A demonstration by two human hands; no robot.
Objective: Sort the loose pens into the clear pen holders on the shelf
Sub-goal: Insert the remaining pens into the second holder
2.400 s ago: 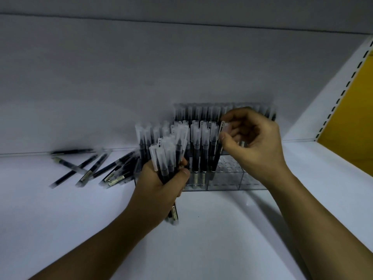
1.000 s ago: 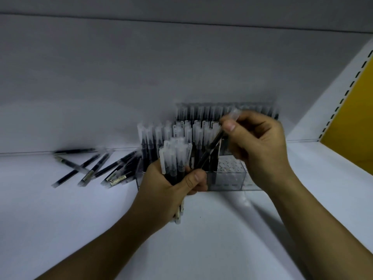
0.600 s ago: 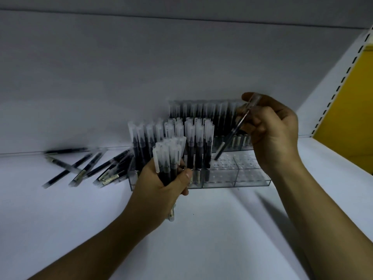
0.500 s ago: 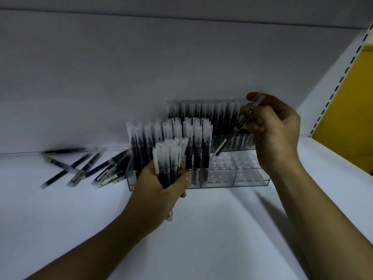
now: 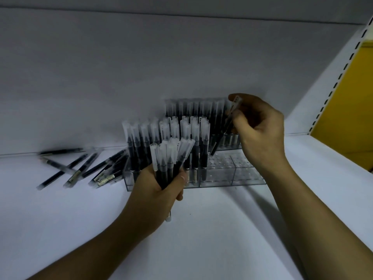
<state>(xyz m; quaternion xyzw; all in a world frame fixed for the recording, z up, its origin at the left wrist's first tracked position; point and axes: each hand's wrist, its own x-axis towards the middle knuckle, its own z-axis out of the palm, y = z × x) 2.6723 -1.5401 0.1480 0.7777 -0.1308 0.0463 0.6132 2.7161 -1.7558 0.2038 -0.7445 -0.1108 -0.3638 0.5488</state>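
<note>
The white shelf (image 5: 201, 243) runs flat and plain back to a grey back panel (image 5: 131, 73). On the left, a scatter of loose pens (image 5: 80, 170) lies flat on the board, crossing at all angles, with dark barrels and frosted caps. One single pen (image 5: 60, 152) lies apart along the foot of the panel. In the centre, the front clear holder (image 5: 232, 179) stands on the shelf, and the nearest loose pens reach its left end. Its left cells are packed with upright pens, its right cells show bare holes. Behind it, tight to the panel, a rear holder (image 5: 193, 110) stands full.
</note>
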